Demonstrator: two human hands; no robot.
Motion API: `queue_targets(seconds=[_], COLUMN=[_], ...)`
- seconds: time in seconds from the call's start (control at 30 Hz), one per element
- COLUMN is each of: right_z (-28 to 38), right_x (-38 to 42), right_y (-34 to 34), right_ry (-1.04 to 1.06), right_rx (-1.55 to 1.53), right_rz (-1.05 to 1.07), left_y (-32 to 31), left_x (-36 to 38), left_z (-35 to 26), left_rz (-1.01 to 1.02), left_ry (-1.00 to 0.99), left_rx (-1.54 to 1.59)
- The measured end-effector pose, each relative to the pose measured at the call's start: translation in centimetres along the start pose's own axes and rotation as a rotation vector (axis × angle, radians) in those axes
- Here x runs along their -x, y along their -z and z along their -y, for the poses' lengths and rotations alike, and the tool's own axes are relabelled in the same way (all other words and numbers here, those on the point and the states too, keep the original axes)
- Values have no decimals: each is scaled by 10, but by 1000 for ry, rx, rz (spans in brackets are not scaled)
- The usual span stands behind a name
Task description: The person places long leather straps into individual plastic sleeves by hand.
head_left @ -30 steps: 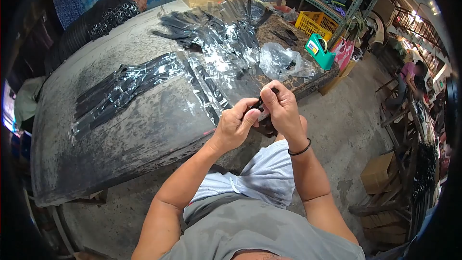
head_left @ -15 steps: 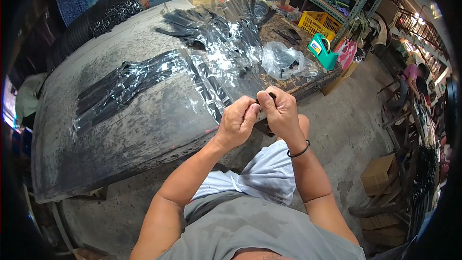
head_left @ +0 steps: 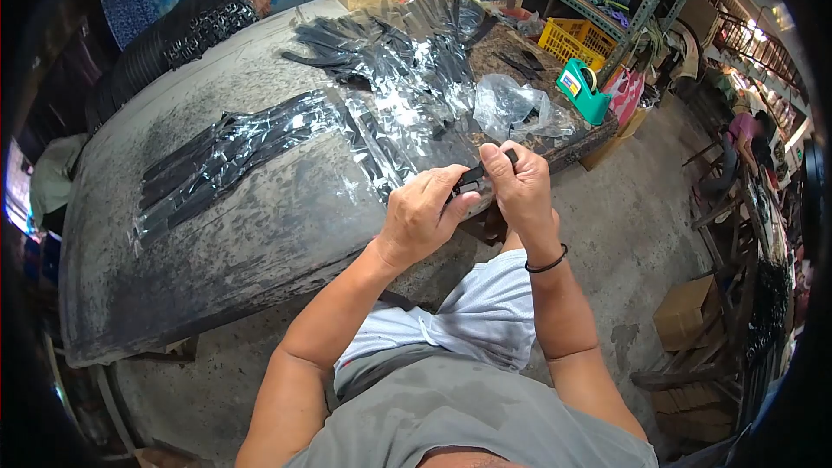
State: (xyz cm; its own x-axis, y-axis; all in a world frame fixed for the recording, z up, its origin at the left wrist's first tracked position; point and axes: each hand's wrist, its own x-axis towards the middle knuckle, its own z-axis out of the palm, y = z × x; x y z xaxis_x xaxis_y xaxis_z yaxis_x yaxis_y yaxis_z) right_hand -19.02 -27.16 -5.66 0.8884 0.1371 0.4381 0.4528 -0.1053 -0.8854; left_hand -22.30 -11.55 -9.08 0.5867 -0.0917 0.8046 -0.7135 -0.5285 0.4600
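Between my two hands a short black strap-like piece [head_left: 472, 177] shows, its ends covered by my fingers; what kind of item it is I cannot make out. My left hand [head_left: 419, 218] grips its lower left end, thumb and fingers closed. The upper right end is in my right hand [head_left: 523, 191], with the thumb pressed on top. Both hands are just off the table's near edge. Closest to them on the table [head_left: 260, 251] lie flat black strips in shiny clear plastic [head_left: 373, 143], and a fanned pile of similar strips [head_left: 407, 61] beyond.
A crumpled clear plastic bag [head_left: 507, 108] and a green tape dispenser [head_left: 582, 91] sit at the table's right end. Behind them are a yellow crate [head_left: 576, 42] and a metal shelf. Another person [head_left: 744, 143] is at the far right. A cardboard box [head_left: 685, 312] stands on the floor.
My hands have moved apart, the right one up and to the right. More of the black piece now shows between them.
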Motion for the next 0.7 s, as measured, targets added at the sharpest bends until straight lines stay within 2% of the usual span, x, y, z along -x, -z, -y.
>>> queue_targets(seconds=[0.03,0.07,0.13,0.23,0.27,0.33,0.37,0.4,0.47,0.53,0.6,0.67,0.7], right_z=[1,1,1,-17,-19,-18,-14,-8,2,4,-3,-14,-17], right_x=[0,2,12,29,30,27,21,17,13,19,41,54,53], right_y=[1,1,-1,-14,-12,-4,5,10,16,4,-18,-27,-25], right_ry=[-56,-58,-289,-102,-105,17,-66,-72,-171,-142,-132,-109,-55], right_rx=[-136,-137,-350,-250,-249,17,79,76,-29,-49,-28,-161,-70], right_rz=[70,73,60,-75,-76,-8,100,98,278,242,-183,-255,-217], left_y=[1,3,4,1,0,-1,-2,-2,-1,0,1,0,0], left_x=[-1,-1,-3,-3,0,6,8,11,10,6,1,4,7], left_z=[0,-1,2,9,9,9,8,8,3,1,2,1,0], left_rz=[-1,-1,1,-49,-10,36,40,45,34,15,-32,-30,-14], left_ry=[2,-1,-3,-57,-28,7,5,2,-8,-24,-73,-65,-48], left_rx=[-1,15,30,63,48,33,54,75,67,59,-21,-15,-3])
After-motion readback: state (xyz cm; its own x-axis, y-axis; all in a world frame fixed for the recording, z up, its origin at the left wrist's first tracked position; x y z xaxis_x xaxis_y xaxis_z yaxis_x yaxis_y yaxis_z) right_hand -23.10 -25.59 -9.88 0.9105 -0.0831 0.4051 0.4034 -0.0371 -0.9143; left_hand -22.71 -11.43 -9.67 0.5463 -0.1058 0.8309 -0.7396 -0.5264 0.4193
